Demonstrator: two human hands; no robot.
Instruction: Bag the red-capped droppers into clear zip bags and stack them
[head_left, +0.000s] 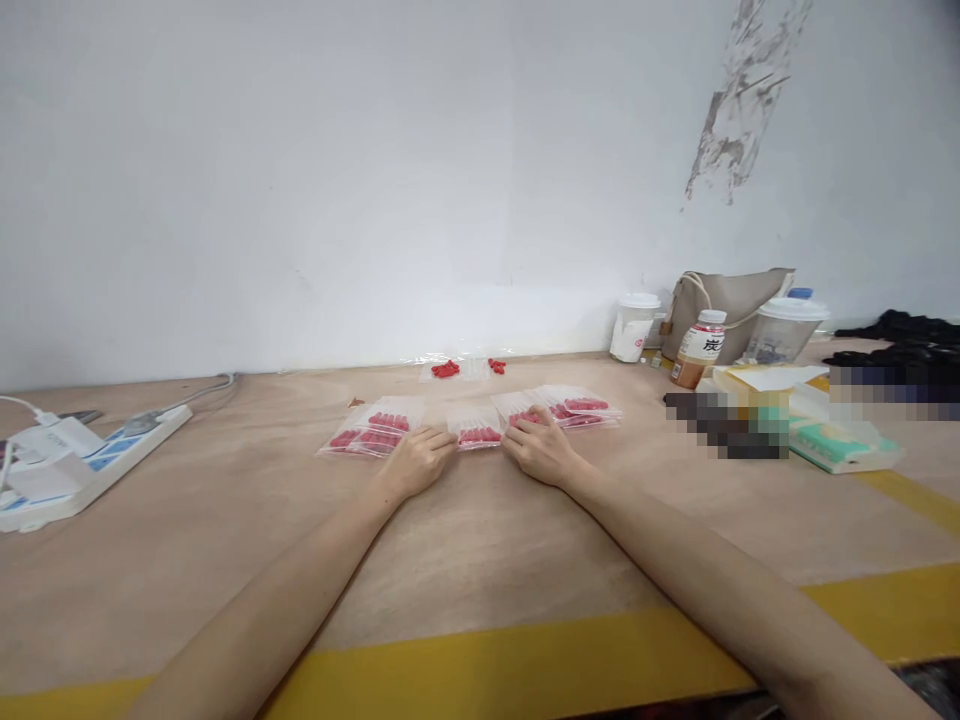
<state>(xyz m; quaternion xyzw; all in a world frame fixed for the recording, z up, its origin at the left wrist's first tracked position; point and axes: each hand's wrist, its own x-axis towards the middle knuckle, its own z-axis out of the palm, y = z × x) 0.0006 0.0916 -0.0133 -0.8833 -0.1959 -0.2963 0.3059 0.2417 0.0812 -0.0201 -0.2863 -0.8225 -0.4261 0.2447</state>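
Bag, clear, red pieces inside: lay flat on table toward far edge, between left hand and right hand, both curled loosely at its ends, fingertips touching; more bags flanked it

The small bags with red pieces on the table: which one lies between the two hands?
The middle bag, lying alone between the left hand and right hand. The other bags are piled left and right of the hands.

Clear plastic bags of small red pieces, lying flat, apparently overlapping, in a row on the wooden table
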